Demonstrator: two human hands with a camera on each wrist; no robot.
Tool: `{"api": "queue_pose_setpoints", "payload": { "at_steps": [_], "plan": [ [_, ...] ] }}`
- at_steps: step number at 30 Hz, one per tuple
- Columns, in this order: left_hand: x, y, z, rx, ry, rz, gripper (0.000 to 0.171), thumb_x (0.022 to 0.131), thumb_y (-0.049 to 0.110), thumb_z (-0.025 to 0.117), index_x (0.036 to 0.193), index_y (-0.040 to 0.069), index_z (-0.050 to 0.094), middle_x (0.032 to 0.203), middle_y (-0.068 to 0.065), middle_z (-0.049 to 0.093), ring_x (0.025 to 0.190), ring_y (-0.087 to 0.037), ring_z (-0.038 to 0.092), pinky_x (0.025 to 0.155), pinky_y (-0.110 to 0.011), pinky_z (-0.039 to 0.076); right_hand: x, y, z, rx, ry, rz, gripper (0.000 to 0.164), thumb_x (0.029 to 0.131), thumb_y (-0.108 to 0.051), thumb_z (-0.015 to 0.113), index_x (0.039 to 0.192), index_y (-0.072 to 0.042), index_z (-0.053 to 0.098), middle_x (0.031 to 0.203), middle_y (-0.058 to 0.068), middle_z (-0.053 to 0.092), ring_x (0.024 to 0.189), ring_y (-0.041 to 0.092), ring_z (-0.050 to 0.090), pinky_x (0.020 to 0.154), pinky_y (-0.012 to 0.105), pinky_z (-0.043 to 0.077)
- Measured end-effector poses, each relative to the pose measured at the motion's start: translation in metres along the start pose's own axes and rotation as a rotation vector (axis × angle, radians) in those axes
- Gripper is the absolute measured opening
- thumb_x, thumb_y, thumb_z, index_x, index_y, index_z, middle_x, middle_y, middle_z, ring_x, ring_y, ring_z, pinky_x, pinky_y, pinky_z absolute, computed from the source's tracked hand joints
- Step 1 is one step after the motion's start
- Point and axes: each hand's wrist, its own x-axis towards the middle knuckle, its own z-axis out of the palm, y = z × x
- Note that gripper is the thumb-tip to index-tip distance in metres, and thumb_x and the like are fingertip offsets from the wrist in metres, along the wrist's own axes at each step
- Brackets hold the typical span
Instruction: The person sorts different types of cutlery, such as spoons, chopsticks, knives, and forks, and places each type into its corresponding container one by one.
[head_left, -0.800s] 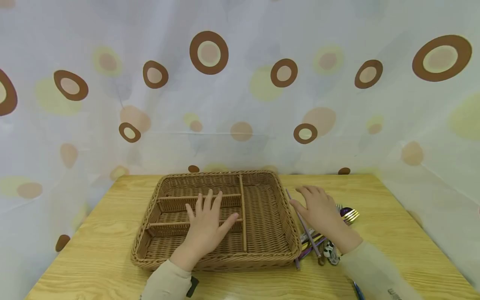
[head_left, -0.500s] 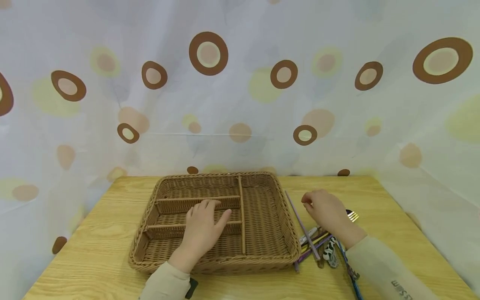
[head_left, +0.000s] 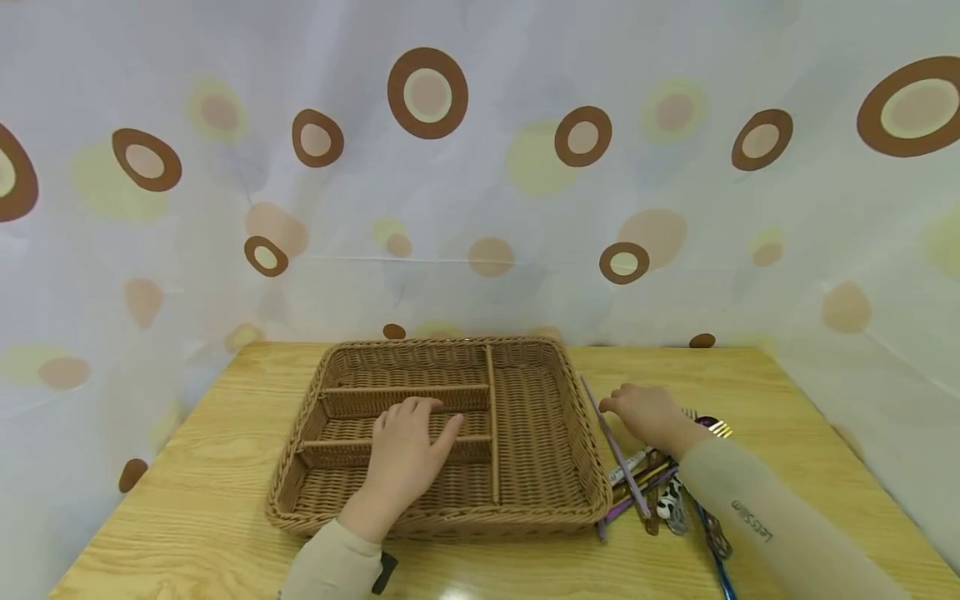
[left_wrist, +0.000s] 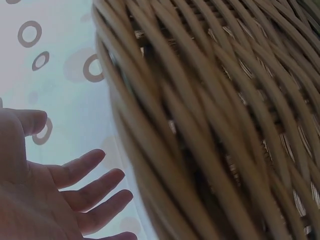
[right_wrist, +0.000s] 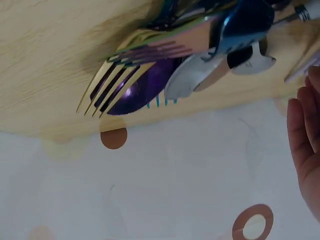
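Observation:
My left hand (head_left: 408,458) hangs over the compartments of a brown wicker basket (head_left: 551,508), fingers loosely bent and thumb apart, holding nothing. The left wrist view shows its spread fingers (left_wrist: 95,192) beside the basket's woven side. To the basket's right, my right hand (head_left: 647,414) reaches over the table with fingers bent, fingertips close to a thin purple chopstick (head_left: 615,442). Under that wrist lies a pile of cutlery: a gold fork (right_wrist: 107,82), a purple spoon (right_wrist: 145,90) and several other pieces. Only some fingers of the right hand show in its wrist view.
The basket has three long compartments on its left and one wide compartment on its right. A patterned sheet (head_left: 491,167) hangs behind the wooden table (head_left: 172,500). A blue handle (head_left: 723,575) lies at the front right, and cow-spotted handles (head_left: 670,496) lie in the pile.
My left hand's fingers went from spread to loosely bent over the basket. The right hand's fingers bent and came near the chopstick. The view shifted slightly.

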Motion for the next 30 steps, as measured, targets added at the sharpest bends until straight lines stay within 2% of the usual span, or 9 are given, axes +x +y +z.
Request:
{"api": "queue_pose_setpoints", "payload": {
  "at_steps": [3, 6, 7, 12, 17, 21, 24, 28, 30],
  "plan": [
    [0.001, 0.000, 0.001, -0.003, -0.002, -0.002, 0.045, 0.095, 0.044, 0.050, 0.117, 0.007, 0.060, 0.119, -0.015, 0.059, 0.113, -0.035, 0.051, 0.100, -0.056, 0.033, 0.003, -0.002, 0.008, -0.037, -0.039, -0.026, 0.028, 0.081, 0.004, 0.067, 0.101, -0.015, 0.069, 0.093, 0.006, 0.066, 0.085, 0.023, 0.062, 0.067, 0.042, 0.054],
    [0.001, 0.000, 0.002, -0.005, -0.007, -0.006, 0.045, 0.095, 0.044, 0.050, 0.118, 0.006, 0.060, 0.120, -0.015, 0.058, 0.114, -0.035, 0.050, 0.101, -0.056, 0.032, 0.005, -0.002, 0.012, -0.034, -0.034, -0.057, 0.014, 0.081, -0.003, 0.068, 0.089, -0.014, 0.071, 0.084, 0.003, 0.064, 0.077, 0.018, 0.060, 0.065, 0.034, 0.054],
    [0.001, -0.001, 0.002, -0.006, -0.010, -0.009, 0.045, 0.095, 0.043, 0.050, 0.118, 0.006, 0.060, 0.120, -0.015, 0.058, 0.114, -0.035, 0.050, 0.101, -0.056, 0.032, 0.006, -0.002, 0.012, -0.026, -0.024, -0.071, 0.011, 0.081, -0.003, 0.069, 0.083, -0.014, 0.070, 0.080, 0.001, 0.062, 0.073, 0.016, 0.058, 0.061, 0.029, 0.052],
    [0.002, -0.002, 0.001, -0.003, -0.019, -0.022, 0.045, 0.095, 0.043, 0.050, 0.118, 0.006, 0.060, 0.120, -0.014, 0.058, 0.114, -0.034, 0.049, 0.102, -0.056, 0.031, 0.007, -0.001, 0.016, 0.012, 0.008, -0.099, 0.023, 0.077, -0.002, 0.072, 0.067, -0.020, 0.061, 0.072, -0.004, 0.058, 0.068, 0.011, 0.052, 0.057, 0.024, 0.047],
    [0.002, -0.002, 0.001, 0.000, -0.016, -0.015, 0.045, 0.095, 0.043, 0.050, 0.118, 0.006, 0.060, 0.119, -0.014, 0.058, 0.114, -0.034, 0.050, 0.102, -0.056, 0.032, 0.007, 0.001, 0.018, 0.008, 0.069, -0.128, 0.012, 0.077, -0.007, 0.073, 0.075, -0.017, 0.067, 0.073, -0.004, 0.059, 0.068, 0.012, 0.054, 0.058, 0.022, 0.049],
    [0.003, 0.000, 0.000, -0.001, -0.019, -0.008, 0.045, 0.095, 0.044, 0.050, 0.117, 0.006, 0.060, 0.119, -0.014, 0.059, 0.113, -0.034, 0.050, 0.102, -0.056, 0.031, 0.000, 0.005, 0.011, 0.027, 0.091, -0.109, 0.010, 0.075, -0.014, 0.073, 0.083, -0.019, 0.071, 0.080, -0.004, 0.064, 0.076, 0.015, 0.058, 0.065, 0.041, 0.053],
    [0.004, 0.000, 0.000, 0.003, -0.025, -0.009, 0.046, 0.095, 0.045, 0.049, 0.118, 0.006, 0.060, 0.119, -0.014, 0.058, 0.114, -0.034, 0.050, 0.103, -0.055, 0.031, -0.008, 0.009, 0.004, 0.036, 0.094, -0.109, 0.011, 0.077, -0.012, 0.072, 0.085, -0.020, 0.071, 0.083, -0.005, 0.063, 0.078, 0.016, 0.058, 0.064, 0.045, 0.051],
    [0.003, 0.001, 0.000, 0.007, -0.030, -0.008, 0.047, 0.095, 0.045, 0.048, 0.118, 0.006, 0.060, 0.120, -0.014, 0.058, 0.115, -0.034, 0.049, 0.103, -0.055, 0.031, -0.020, 0.016, -0.005, 0.036, 0.146, -0.158, 0.013, 0.079, -0.006, 0.071, 0.084, -0.017, 0.069, 0.078, -0.005, 0.058, 0.071, 0.011, 0.052, 0.060, 0.027, 0.048],
    [0.003, 0.001, 0.000, 0.007, -0.031, -0.006, 0.047, 0.095, 0.045, 0.048, 0.118, 0.007, 0.060, 0.119, -0.014, 0.059, 0.114, -0.034, 0.050, 0.102, -0.056, 0.031, -0.025, 0.018, -0.009, 0.045, 0.178, -0.171, 0.014, 0.079, -0.004, 0.071, 0.083, -0.017, 0.068, 0.077, -0.006, 0.057, 0.069, 0.009, 0.049, 0.058, 0.022, 0.045]
  ]
}}
